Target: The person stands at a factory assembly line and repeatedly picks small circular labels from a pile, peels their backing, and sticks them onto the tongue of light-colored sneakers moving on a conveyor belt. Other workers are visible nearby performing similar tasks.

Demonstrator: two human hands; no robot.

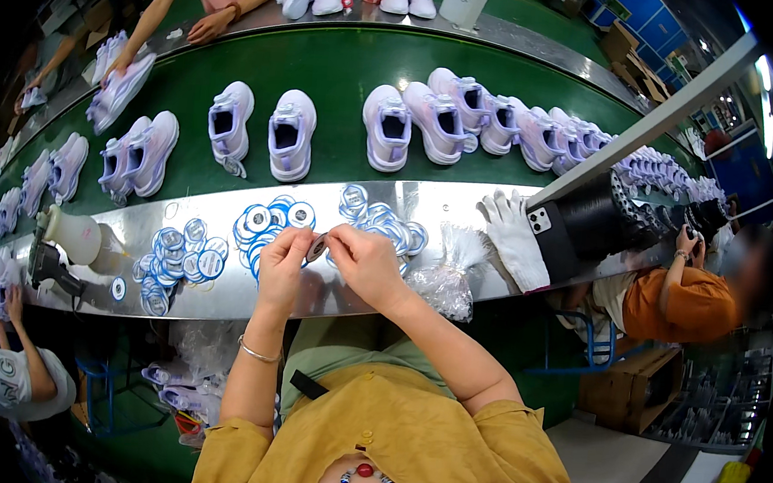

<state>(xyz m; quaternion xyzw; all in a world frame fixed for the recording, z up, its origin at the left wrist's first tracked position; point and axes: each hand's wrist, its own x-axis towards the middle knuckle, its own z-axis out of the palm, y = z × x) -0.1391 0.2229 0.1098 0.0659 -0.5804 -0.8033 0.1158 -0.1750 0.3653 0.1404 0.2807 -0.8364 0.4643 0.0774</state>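
Above the metal ledge, my left hand (283, 261) and my right hand (368, 263) meet, fingertips pinched on a small round tag (317, 248) that looks dark brownish on the side I see. Both hands are closed on its edges. Around them lie heaps of round white tags with blue rims: a middle heap (265, 223) just past my left hand, a right heap (379, 216) partly behind my right hand, and a left heap (181, 262) farther off. A clear plastic bag (447, 278) sits to the right of my right hand.
Pale lavender sneakers (291, 139) line a green conveyor belt (328, 64) beyond the ledge. White gloves (512, 242), a phone (541, 220) and black round objects (625, 210) occupy the right; a white container (76, 235) and black tool (47, 265) the left. Other people work nearby.
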